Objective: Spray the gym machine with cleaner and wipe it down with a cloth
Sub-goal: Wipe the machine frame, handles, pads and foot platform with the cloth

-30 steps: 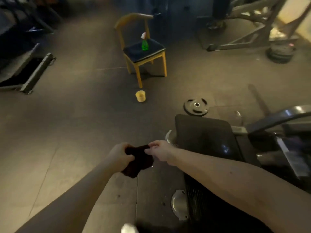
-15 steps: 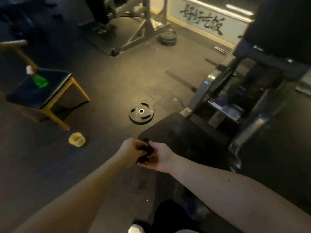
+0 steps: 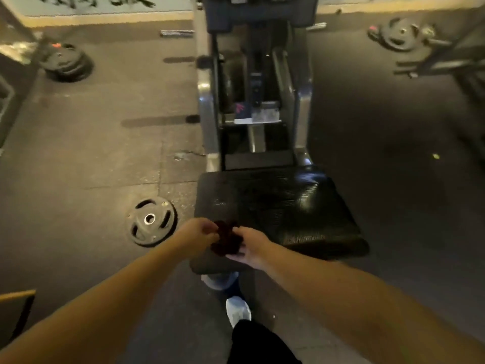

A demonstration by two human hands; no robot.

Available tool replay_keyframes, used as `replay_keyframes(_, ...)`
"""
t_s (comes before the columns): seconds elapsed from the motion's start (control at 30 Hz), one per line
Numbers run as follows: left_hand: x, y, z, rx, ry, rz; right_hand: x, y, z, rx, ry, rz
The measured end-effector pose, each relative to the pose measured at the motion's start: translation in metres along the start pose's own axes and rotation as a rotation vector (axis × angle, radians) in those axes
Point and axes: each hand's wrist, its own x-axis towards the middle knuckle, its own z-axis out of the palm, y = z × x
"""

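Both hands hold a dark cloth (image 3: 226, 240) bunched above the near edge of the gym machine's black platform (image 3: 275, 208). The left hand (image 3: 197, 236) pinches its left side; the right hand (image 3: 252, 246) curls fingers around its right side. A weight plate (image 3: 151, 221) lies left of the platform.

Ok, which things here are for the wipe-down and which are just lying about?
For the job: cloth, gripped by left hand and right hand; gym machine.
Lying about: weight plate on floor; plate stack far left; plates far right; chair.
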Motion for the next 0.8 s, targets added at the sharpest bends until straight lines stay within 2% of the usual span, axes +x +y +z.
replay_keyframes(0.17, 0.060, -0.015, -0.036, 0.082, -0.155, 0.104, 0.031, 0.002, 0.021, 0.116, 0.189, -0.071)
replay_keyframes(0.33, 0.131, -0.041, -0.059, 0.281, -0.337, 0.222, 0.088, 0.026, 0.053, 0.210, 0.358, -0.164)
replay_keyframes(0.43, 0.177, -0.052, -0.070, 0.452, -0.452, 0.373, 0.115, 0.039, 0.076, 0.345, 0.452, -0.235)
replay_keyframes(0.57, 0.222, -0.055, -0.067, 0.536, -0.499, 0.483, 0.141, 0.041, 0.093, 0.493, 0.552, -0.276)
replay_keyframes(0.7, 0.264, -0.065, -0.047, 0.541, -0.496, 0.472, 0.176, 0.027, 0.083, 0.389, 0.678, -0.288)
replay_keyframes(0.8, 0.314, -0.073, -0.011, 0.583, -0.464, 0.513, 0.225, 0.011, 0.048, 0.147, 0.772, -0.386)
